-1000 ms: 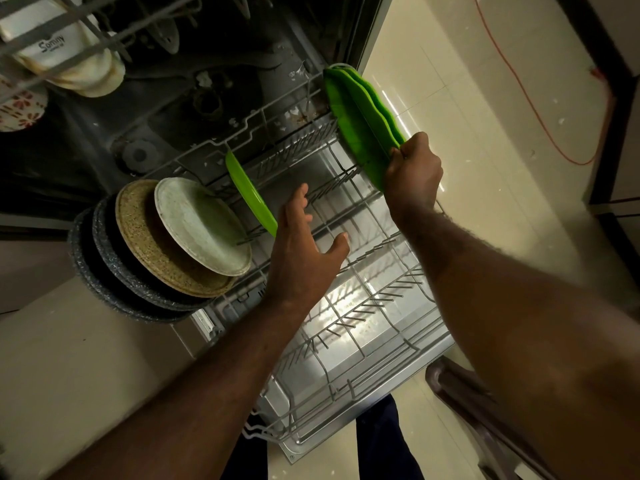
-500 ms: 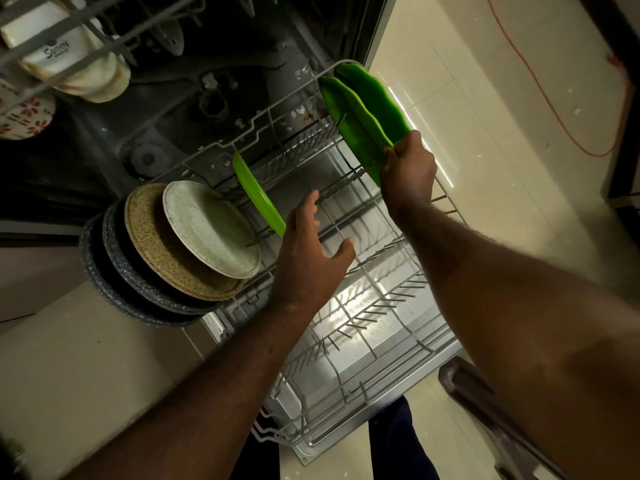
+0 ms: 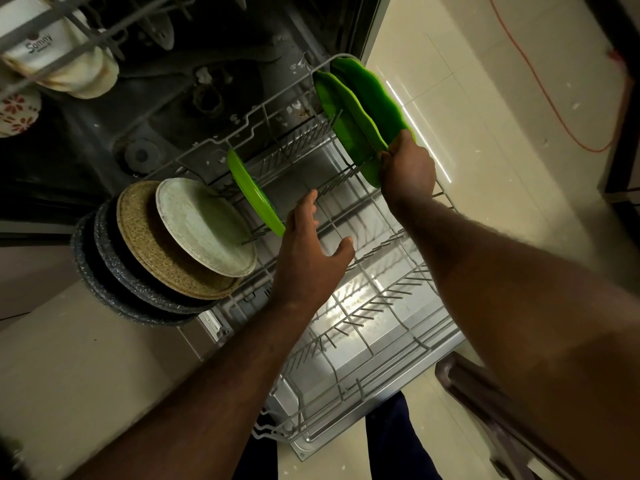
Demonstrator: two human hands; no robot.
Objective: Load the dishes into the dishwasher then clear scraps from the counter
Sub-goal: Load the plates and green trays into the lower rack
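pulled wider apart than a second ago by curled right hand (image 3: 408, 171) fingers: two green plates (image 3: 374, 98), held at near rims, far right of the lower rack (image 3: 374, 306). left hand (image 3: 308, 251) loose, holding nothing, beside a third green plate (image 3: 254, 199). likely light, stiff, slick; best taken by the rim.

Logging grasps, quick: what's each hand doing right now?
Left hand: open, holding nothing, above the rack.
Right hand: gripping the edge of the green plates.
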